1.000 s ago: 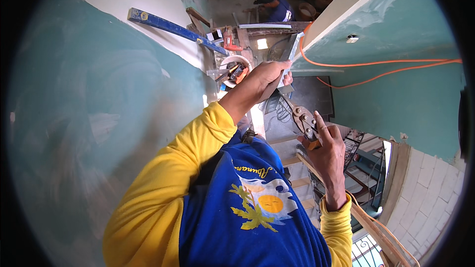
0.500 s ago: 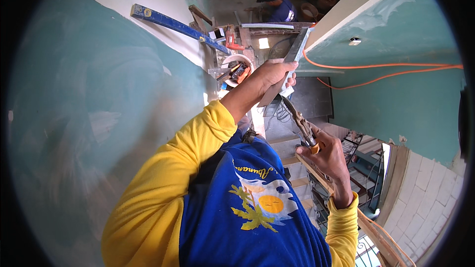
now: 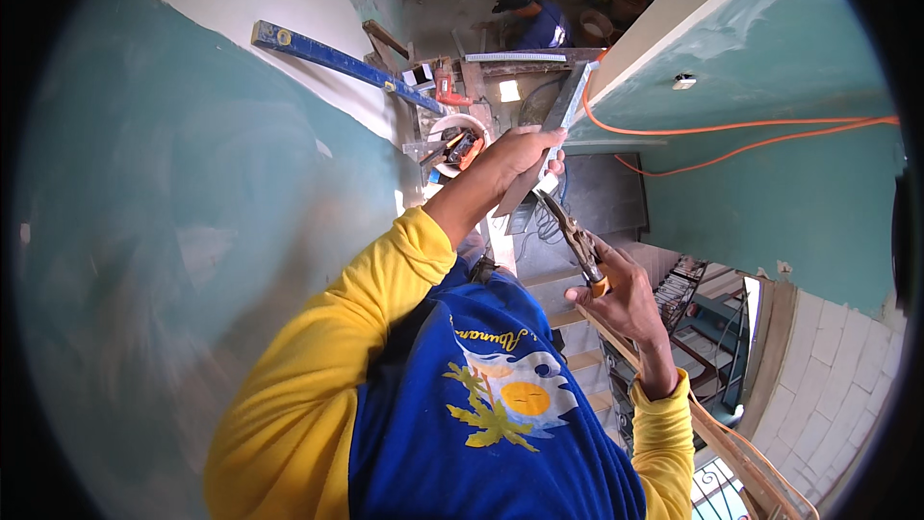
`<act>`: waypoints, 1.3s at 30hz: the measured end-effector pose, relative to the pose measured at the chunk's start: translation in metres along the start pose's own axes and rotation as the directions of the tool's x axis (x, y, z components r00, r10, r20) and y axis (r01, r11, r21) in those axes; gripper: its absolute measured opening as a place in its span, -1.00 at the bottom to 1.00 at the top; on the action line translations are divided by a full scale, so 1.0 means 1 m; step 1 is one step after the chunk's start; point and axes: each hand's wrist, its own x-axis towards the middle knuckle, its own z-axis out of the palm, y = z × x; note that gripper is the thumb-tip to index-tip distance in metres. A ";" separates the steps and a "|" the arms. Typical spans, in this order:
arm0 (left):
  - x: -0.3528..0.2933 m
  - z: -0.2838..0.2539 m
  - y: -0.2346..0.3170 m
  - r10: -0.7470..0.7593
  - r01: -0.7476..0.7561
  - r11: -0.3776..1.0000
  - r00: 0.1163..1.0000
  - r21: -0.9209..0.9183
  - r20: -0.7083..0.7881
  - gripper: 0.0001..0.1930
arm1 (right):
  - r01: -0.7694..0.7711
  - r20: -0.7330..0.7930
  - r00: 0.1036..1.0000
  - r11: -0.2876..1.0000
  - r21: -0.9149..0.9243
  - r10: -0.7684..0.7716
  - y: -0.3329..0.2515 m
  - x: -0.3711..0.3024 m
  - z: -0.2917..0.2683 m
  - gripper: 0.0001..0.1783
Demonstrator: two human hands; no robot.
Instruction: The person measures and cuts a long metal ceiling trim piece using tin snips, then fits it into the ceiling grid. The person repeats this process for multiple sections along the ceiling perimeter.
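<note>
My left hand (image 3: pixel 527 150) is closed around a long grey metal angle strip (image 3: pixel 577 87), which slants up and away to the right. Its near end sticks out below my fingers. In my right hand (image 3: pixel 626 294) is a pair of metal snips (image 3: pixel 579 239) with orange on the grips. Their jaws point up at the strip's near end, at a small bright tab just under my left hand. Whether the jaws touch or grip that metal I cannot tell.
A white bucket (image 3: pixel 449 171) of tools stands beyond my left wrist. Near it are a red power drill (image 3: pixel 447 85) and a long blue spirit level (image 3: pixel 327 58). Orange cord (image 3: pixel 731 125) runs along the right wall. Steps drop below me; a person (image 3: pixel 544 24) crouches far ahead.
The snips and my right hand have shifted slightly left. My left hand and the strip have moved a little left and down, and the right hand's fingers look more spread on the handles.
</note>
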 end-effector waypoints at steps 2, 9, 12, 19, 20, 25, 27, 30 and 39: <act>-0.001 -0.002 -0.001 -0.043 0.045 0.998 0.999 -0.047 0.029 -0.74 | 0.065 -0.054 0.996 0.998 -0.023 -0.066 -0.005 0.003 0.006 0.06; 0.004 -0.008 -0.008 -0.025 0.022 0.994 0.999 -0.104 -0.030 -0.76 | -0.070 -0.378 0.926 0.983 -0.170 0.000 -0.004 0.005 0.035 0.06; 0.010 -0.012 -0.008 -0.081 0.083 0.993 0.996 -0.086 0.021 -0.76 | -0.114 -0.579 0.787 0.872 -0.476 -0.214 0.003 0.011 0.048 0.06; 0.031 -0.034 -0.031 -0.195 0.251 0.901 0.963 -0.354 0.185 -0.63 | -0.155 -0.711 0.564 0.793 -0.590 -0.419 0.023 0.030 0.072 -0.02; 0.031 -0.035 -0.031 -0.202 0.266 0.884 0.959 -0.384 0.200 -0.62 | -0.158 -0.717 0.553 0.791 -0.591 -0.425 0.023 0.031 0.073 -0.02; -0.001 -0.002 -0.015 -0.006 0.010 0.990 1.000 -0.142 0.029 -0.69 | -0.190 -0.758 0.537 0.823 -0.535 -0.369 0.030 0.029 0.084 0.01; -0.021 0.012 -0.005 0.128 -0.130 0.990 0.991 -0.056 -0.048 -0.71 | -0.156 -0.752 0.621 0.905 -0.396 -0.222 0.019 0.028 0.086 0.02; -0.010 -0.003 -0.004 0.176 -0.192 0.967 0.979 -0.166 -0.103 -0.76 | -0.117 -0.655 0.755 0.976 -0.184 -0.033 0.008 0.020 0.086 0.11; -0.018 0.010 0.039 0.314 -0.315 0.942 0.949 -0.117 -0.023 -0.77 | -0.058 -0.542 0.837 0.972 -0.226 -0.076 0.023 0.011 0.066 0.20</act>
